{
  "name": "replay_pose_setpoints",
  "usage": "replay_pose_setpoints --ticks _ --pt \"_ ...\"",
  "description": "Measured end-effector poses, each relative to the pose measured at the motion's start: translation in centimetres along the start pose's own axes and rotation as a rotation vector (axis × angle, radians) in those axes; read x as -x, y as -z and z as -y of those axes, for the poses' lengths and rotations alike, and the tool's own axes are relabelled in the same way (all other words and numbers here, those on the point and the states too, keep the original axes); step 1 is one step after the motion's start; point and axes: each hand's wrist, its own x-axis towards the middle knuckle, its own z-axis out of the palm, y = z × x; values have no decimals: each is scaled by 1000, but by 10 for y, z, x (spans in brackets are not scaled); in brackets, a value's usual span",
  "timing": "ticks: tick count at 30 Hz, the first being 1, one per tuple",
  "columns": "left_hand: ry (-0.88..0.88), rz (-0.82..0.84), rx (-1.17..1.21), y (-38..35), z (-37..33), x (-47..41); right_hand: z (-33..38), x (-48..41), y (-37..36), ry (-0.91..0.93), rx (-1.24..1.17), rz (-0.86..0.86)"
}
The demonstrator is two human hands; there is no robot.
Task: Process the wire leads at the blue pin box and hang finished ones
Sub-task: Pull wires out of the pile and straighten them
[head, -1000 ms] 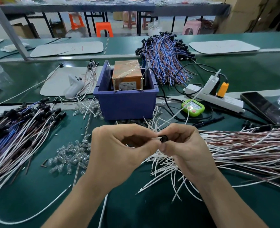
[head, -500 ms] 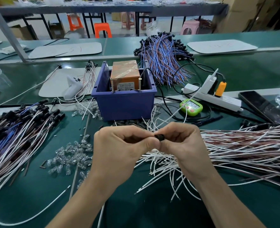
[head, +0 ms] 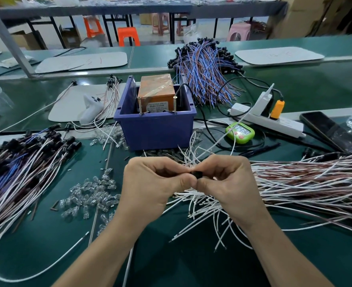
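— Where is there free room on the bench?

— Mostly in the lower left of the frame. A bare stretch of the green bench top (head: pixel 46 241) lies between the left forearm and the capped wire bundle (head: pixel 26 162) that fans in from the left edge. One loose white lead (head: pixel 84 235) loops round that stretch. There is a second bare patch at lower right, below the pile of white wire leads (head: pixel 295 183) that runs off the right edge.

— And towards the blue pin box (head: pixel 156 131)?

— It sits at centre frame, just above the knuckles, with a brown block (head: pixel 156 88) inside it. Only a narrow strip separates its front wall from the fingers, and wire ends cross that strip. A green timer (head: pixel 240 131) and a white power strip (head: pixel 274 121) lie to the right of the box, and clear plastic bits (head: pixel 88 195) are scattered at its lower left.

— The hands?

— The left hand (head: pixel 150 183) and right hand (head: pixel 229 183) are both curled, their fingertips meeting mid-frame over the near ends of the white leads. Together they pinch a small black part (head: pixel 196 174) between thumbs and forefingers (the fingers hide whether a lead runs from it).
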Motion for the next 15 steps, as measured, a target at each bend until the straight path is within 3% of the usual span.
replay_pose_setpoints --ticks 7,11,15 --pt "175 197 162 15 7 -9 -2 1 -1 1 48 64" --pt "150 177 151 13 10 -10 -1 1 0 -6 76 31" --pt "3 45 124 -2 10 -10 11 -5 -9 8 -14 -114"
